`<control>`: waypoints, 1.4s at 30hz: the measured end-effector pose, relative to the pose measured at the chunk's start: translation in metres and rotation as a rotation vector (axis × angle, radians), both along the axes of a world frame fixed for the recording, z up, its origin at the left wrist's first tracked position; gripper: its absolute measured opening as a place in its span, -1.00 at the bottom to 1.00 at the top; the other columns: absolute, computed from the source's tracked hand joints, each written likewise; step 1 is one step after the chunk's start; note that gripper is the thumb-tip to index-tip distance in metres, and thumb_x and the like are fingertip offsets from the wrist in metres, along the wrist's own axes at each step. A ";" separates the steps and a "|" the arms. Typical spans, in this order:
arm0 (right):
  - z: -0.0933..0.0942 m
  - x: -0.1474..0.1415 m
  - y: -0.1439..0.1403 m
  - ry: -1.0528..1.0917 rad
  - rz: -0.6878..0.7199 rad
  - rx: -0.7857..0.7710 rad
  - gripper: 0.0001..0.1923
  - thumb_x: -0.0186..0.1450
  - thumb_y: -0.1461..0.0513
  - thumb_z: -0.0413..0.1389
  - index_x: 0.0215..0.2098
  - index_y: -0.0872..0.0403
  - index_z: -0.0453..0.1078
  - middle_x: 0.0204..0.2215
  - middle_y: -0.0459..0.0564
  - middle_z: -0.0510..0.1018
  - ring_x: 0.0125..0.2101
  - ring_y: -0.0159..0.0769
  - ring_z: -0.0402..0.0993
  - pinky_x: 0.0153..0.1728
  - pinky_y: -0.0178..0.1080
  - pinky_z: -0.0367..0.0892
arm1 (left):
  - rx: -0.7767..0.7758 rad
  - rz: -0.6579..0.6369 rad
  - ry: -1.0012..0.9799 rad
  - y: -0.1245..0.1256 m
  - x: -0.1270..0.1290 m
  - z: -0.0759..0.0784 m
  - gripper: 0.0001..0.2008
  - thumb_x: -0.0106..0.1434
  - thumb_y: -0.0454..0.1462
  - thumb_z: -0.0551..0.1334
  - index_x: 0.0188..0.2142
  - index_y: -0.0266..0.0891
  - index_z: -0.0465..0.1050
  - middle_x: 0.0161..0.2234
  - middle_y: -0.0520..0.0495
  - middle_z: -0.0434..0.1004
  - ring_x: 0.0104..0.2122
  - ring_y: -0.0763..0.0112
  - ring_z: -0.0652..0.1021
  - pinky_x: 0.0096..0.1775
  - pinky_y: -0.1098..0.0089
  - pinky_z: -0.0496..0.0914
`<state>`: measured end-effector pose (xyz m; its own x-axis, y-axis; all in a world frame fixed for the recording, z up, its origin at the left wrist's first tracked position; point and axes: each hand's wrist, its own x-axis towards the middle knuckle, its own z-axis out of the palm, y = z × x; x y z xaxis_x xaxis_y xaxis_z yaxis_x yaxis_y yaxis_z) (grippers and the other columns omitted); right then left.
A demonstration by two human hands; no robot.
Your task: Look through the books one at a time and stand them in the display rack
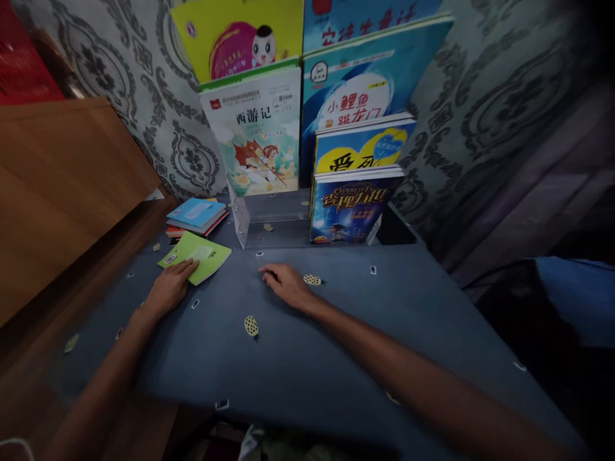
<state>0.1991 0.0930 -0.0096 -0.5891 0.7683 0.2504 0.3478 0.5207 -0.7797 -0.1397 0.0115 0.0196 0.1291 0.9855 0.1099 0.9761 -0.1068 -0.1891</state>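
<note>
Your left hand [169, 288] lies flat on the near corner of the green booklet [196, 257], fingers spread and pressing it against the tabletop [336, 333] rather than closing around it, so the grip is released. The booklet is thin and lime green, with a pale rounded patch in the middle of its cover and a small label at its left corner; it lies flat and turned at an angle. Just behind the booklet sits a small stack of books [196, 216], the top one light blue with red edges showing underneath. To the right of the booklet stands a clear acrylic stand [241, 221], and beyond it picture books lean upright against the patterned wall: a white one [257, 131] with a cartoon scene, a blue one [362, 80] behind, and a dark blue one [348, 205] in front. Your right hand [287, 285] rests palm down on the blue pineapple-print cloth, well to the right of the booklet, fingers loosely extended and holding nothing.
</note>
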 end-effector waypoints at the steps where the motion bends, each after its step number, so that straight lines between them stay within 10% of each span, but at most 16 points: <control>1: 0.000 0.000 0.000 0.001 0.000 -0.008 -0.70 0.34 0.37 0.03 -0.07 0.11 0.55 -0.28 0.01 0.66 -0.27 -0.25 0.57 -0.19 -0.26 0.36 | -0.013 -0.007 -0.005 -0.004 0.002 0.002 -0.38 0.22 -0.40 0.03 0.28 -0.28 0.34 0.25 -0.22 0.42 0.23 0.11 0.44 0.24 0.11 0.34; 19: -0.006 0.027 -0.009 0.077 -0.014 0.070 -0.73 0.33 0.37 0.00 -0.12 0.10 0.50 -0.22 0.04 0.55 -0.25 -0.27 0.47 -0.12 -0.19 0.38 | 0.159 -0.206 -0.091 -0.046 0.091 -0.018 -0.60 0.47 -0.18 0.02 0.18 -0.21 0.44 0.13 -0.24 0.55 0.13 0.09 0.54 0.11 0.10 0.46; 34: -0.015 0.092 0.000 0.003 -0.110 0.184 -0.65 0.45 0.20 -0.05 0.11 0.06 0.41 0.15 0.17 0.50 0.19 -0.09 0.39 0.22 0.06 0.28 | 0.233 -0.663 -0.238 -0.018 0.201 -0.031 -0.67 0.47 -0.26 0.06 0.14 -0.31 0.39 0.04 -0.30 0.59 0.13 0.10 0.54 0.11 0.04 0.48; 42: 0.001 0.143 0.007 -0.029 -0.205 0.138 -0.65 0.43 0.16 -0.05 0.04 0.07 0.48 -0.04 0.10 0.64 -0.03 -0.13 0.57 0.04 -0.08 0.42 | 0.048 -1.126 -0.257 0.006 0.249 -0.006 -0.65 0.50 -0.18 0.04 0.10 -0.30 0.45 0.09 -0.23 0.58 0.16 0.21 0.52 0.21 0.15 0.38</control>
<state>0.3422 0.0999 -0.0083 -0.4332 0.8321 0.3463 0.4781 0.5379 -0.6943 0.1093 0.0180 0.0134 0.9003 0.3206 0.2944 0.3428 -0.9390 -0.0259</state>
